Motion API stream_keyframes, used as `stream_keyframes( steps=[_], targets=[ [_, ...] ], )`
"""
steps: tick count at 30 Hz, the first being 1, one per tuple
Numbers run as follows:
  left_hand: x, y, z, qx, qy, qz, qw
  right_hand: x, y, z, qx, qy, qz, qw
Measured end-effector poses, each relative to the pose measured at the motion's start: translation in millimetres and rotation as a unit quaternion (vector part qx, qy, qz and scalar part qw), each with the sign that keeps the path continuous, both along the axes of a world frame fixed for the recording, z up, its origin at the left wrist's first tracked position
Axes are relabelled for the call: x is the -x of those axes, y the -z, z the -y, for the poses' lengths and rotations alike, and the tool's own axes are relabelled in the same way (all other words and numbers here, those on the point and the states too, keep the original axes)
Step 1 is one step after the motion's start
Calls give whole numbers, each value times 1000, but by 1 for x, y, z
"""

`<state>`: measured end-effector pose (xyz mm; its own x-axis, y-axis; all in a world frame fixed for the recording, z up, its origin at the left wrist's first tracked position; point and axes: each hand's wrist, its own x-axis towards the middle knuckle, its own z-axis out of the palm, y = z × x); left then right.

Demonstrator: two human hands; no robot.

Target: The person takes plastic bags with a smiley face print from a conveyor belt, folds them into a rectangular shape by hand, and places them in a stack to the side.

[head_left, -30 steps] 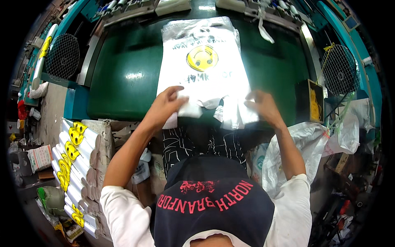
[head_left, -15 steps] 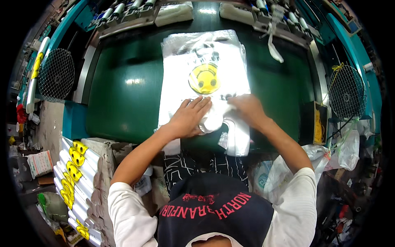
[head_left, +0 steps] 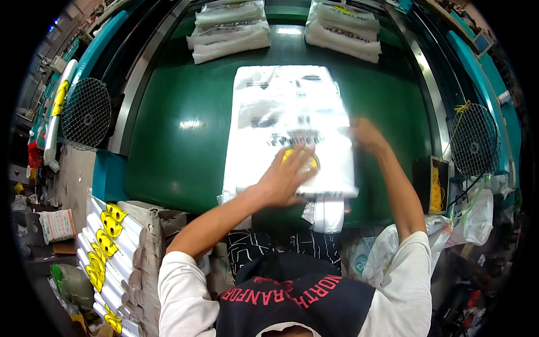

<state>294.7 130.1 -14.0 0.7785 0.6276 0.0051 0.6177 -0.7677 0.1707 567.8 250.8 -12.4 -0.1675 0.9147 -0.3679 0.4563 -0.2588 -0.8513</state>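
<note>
A stack of white plastic bags (head_left: pixel 281 112) lies on the green surface in front of me, with dark print and a yellow smiley face partly covered. My left hand (head_left: pixel 289 177) rests on the top of it, over the smiley face, fingers stretched out and slightly blurred. At the stack's right edge is my right hand (head_left: pixel 366 136); its fingers reach the edge, but blur hides whether they pinch it. White bag handles (head_left: pixel 328 216) hang toward me at the near edge.
Folded bag bundles lie at the far left (head_left: pixel 231 33) and far right (head_left: pixel 343 33) of the green belt (head_left: pixel 174 140). Fan guards (head_left: pixel 87 114) stand on both sides. Rolled smiley bags (head_left: pixel 106 247) are piled at lower left; a box (head_left: pixel 431 185) of yellow ties sits right.
My left hand has moved right on the stack, and my right hand out to its right edge. The near cutout is now covered. At the far end, machine parts no longer show beside the bundles.
</note>
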Motion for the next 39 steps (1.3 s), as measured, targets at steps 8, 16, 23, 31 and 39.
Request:
stream_keyframes(
  steps=[8,16,23,31,39],
  targets=[
    [36,13,8,21,-174,-40,984,22,-46,51,-164,-86,85,979],
    [33,-14,40,-192,-33,47,980,5,-2,105,-350,-233,301,856],
    [55,17,52,-73,-79,-26,994,45,1,141,-417,-338,334,775],
    [34,-5,-25,-112,-83,169,976,52,14,45,-223,-198,298,907],
    [38,15,-56,23,-214,97,972,-127,-69,104,-375,152,430,807]
  ],
)
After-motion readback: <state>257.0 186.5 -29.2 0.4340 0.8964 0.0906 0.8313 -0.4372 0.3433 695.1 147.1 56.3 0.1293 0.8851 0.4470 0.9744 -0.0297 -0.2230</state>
